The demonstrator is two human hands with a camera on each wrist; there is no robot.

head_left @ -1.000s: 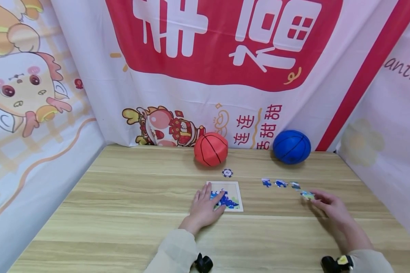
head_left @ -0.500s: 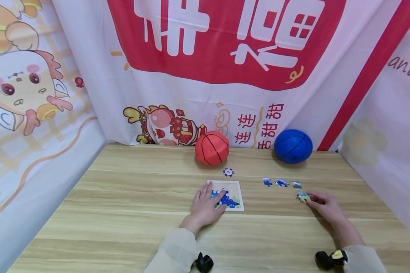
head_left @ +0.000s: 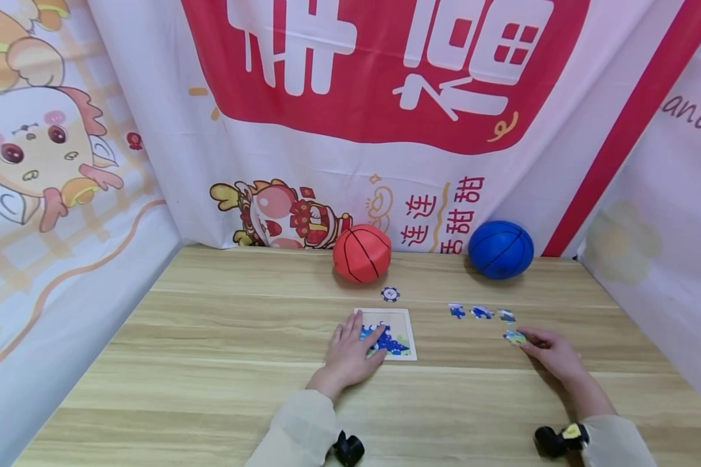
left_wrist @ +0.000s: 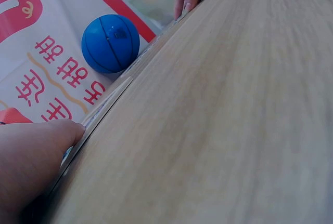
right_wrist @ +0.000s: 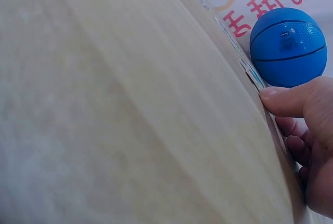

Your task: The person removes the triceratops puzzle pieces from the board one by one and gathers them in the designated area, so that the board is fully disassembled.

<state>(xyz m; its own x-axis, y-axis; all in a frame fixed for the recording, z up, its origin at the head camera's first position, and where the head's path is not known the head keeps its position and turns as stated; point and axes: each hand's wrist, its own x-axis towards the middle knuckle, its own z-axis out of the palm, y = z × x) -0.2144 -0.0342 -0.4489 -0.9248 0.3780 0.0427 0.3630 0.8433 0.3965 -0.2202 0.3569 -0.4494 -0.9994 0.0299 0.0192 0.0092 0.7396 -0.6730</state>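
Observation:
My left hand (head_left: 350, 350) lies with spread fingers across the left part of a square puzzle board (head_left: 411, 334) with a pale rim. Inside the board, a partly assembled blue dinosaur picture (head_left: 393, 345) shows between and beyond the fingers, which hide some of it. On the right, my right hand (head_left: 555, 355) pinches a green-and-blue jigsaw piece (head_left: 513, 337) by its right edge, low over the table. Behind that piece lie three loose ones in a row: a left piece (head_left: 457, 311), a middle piece (head_left: 481, 312) and a right piece (head_left: 506, 316).
A round blue-and-white chip (head_left: 390, 294) lies behind the board. Farther back sit a red ball (head_left: 362, 253) and a blue ball (head_left: 500, 250) against the printed cloth (head_left: 304, 149). The wooden table (head_left: 198, 337) is enclosed by cloth at the back and sides.
My right hand has moved a little to the left with the jigsaw piece, which now lies closer below the loose row. The left hand has stayed on the board.

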